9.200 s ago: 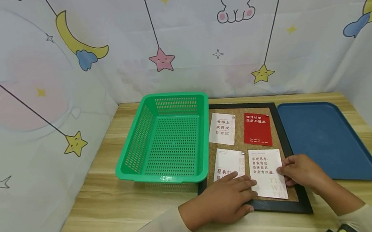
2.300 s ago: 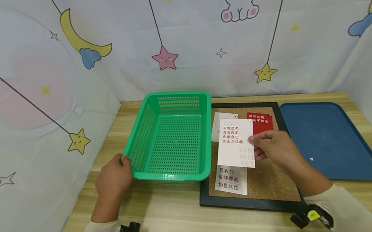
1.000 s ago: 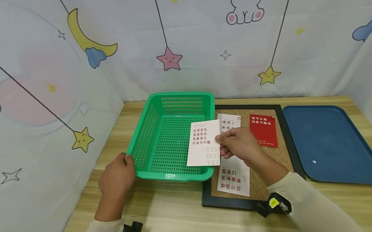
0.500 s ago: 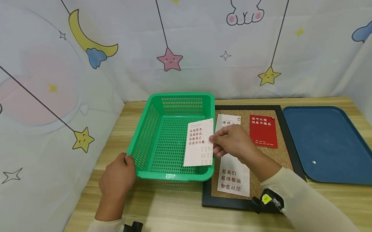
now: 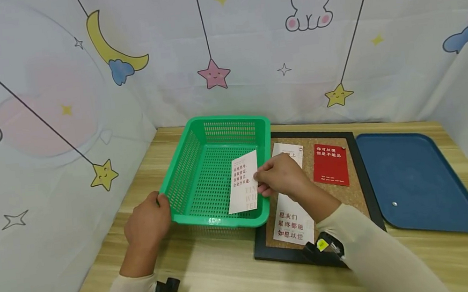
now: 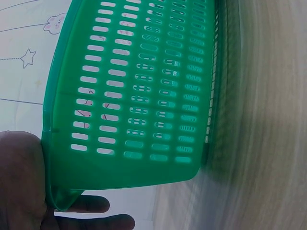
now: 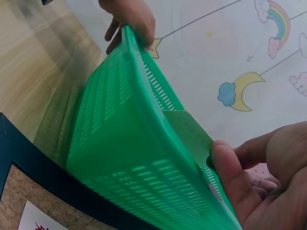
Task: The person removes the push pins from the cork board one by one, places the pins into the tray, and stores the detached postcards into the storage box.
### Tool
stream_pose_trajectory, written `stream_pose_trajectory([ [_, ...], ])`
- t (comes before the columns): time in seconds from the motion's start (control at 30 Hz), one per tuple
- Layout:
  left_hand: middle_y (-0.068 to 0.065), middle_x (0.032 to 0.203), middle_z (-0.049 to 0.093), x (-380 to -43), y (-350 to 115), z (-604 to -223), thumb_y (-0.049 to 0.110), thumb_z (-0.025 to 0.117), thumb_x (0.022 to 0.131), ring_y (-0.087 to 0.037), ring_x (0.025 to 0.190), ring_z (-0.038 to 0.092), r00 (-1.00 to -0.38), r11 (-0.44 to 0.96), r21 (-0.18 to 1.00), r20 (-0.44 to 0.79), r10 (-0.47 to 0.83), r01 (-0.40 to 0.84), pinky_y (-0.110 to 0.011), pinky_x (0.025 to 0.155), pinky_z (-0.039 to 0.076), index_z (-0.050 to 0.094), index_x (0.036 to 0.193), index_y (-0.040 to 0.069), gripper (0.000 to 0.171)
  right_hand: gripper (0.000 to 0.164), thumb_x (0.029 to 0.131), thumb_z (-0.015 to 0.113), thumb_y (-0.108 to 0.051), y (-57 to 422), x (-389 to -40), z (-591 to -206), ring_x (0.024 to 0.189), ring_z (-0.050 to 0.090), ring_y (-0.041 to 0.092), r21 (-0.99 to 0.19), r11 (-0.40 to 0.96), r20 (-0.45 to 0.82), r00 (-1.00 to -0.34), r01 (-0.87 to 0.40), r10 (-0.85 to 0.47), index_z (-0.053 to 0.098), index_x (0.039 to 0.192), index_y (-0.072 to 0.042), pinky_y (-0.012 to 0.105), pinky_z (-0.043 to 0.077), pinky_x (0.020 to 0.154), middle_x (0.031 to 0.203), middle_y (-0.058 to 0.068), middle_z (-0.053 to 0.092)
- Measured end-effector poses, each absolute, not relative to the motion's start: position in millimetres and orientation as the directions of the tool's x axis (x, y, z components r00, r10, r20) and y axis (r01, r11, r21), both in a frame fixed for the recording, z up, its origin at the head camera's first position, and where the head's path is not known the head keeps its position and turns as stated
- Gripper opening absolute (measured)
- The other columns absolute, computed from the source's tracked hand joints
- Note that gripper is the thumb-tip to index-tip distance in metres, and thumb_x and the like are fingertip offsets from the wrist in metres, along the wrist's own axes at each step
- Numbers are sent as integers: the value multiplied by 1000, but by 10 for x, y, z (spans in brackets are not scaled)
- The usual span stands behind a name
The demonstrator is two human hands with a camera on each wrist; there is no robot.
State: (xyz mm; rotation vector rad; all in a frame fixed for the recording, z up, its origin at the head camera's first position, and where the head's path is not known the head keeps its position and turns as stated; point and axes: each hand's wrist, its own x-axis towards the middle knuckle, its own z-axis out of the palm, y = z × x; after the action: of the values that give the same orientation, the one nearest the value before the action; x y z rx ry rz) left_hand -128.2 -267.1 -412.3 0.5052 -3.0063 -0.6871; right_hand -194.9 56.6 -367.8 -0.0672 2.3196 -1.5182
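White card (image 5: 243, 183) pinched in right hand (image 5: 282, 176), partly inside basket (image 5: 228, 222).

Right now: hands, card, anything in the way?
Left hand grips green basket by its corner; right hand pinches white card. Card partly inside basket. Nothing visibly blocking.

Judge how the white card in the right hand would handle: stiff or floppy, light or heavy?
The white card is probably fairly stiff: pinched by the right hand, it looks flat rather than drooping. It is likely light, since it appears thin. It may pivot if bumped, as the pinch is at only one side edge.
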Motion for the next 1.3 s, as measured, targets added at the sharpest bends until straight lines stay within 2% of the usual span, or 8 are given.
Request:
stream_pose_trajectory([
  [0.13, -27, 129, 64, -1292, -2683, -4134, 41, 19, 108, -50, 106, 64, -948, 853, 422, -56, -314, -308, -65, 74, 50, 55, 145, 8, 61, 16, 98, 68, -10, 521, -1966, -3706, 60, 71, 17, -885, 440, -279, -932, 156, -232, 72, 101, 5, 31, 60, 62, 75, 14, 72],
  [0.63, -26, 129, 65, -1288, -2669, -4123, 40, 20, 109, -50, 106, 64, -948, 857, 416, -46, -316, -305, -65, 73, 50, 56, 144, 8, 60, 16, 98, 68, -12, 447, -1982, -3732, 55, 68, 17, -877, 460, -273, -934, 143, -230, 73, 101, 3, 32, 59, 57, 73, 14, 70],
  [0.9, -26, 126, 66, -1292, -2670, -4131, 40, 20, 109, -49, 103, 65, -948, 862, 408, -28, -318, -301, -64, 69, 50, 57, 142, 8, 60, 16, 98, 68, -13, 353, -2004, -3742, 60, 72, 18, -865, 491, -234, -949, 103, -214, 75, 100, 2, 32, 60, 60, 71, 9, 72],
  [1.3, -25, 121, 68, -1287, -2668, -4130, 40, 20, 108, -48, 99, 67, -945, 858, 413, -18, -327, -305, -62, 65, 50, 60, 138, 10, 59, 18, 101, 64, -13, 150, -2035, -3733, 58, 71, 17, -812, 581, -245, -936, 56, -252, 73, 95, 1, 32, 57, 59, 67, 6, 71],
])
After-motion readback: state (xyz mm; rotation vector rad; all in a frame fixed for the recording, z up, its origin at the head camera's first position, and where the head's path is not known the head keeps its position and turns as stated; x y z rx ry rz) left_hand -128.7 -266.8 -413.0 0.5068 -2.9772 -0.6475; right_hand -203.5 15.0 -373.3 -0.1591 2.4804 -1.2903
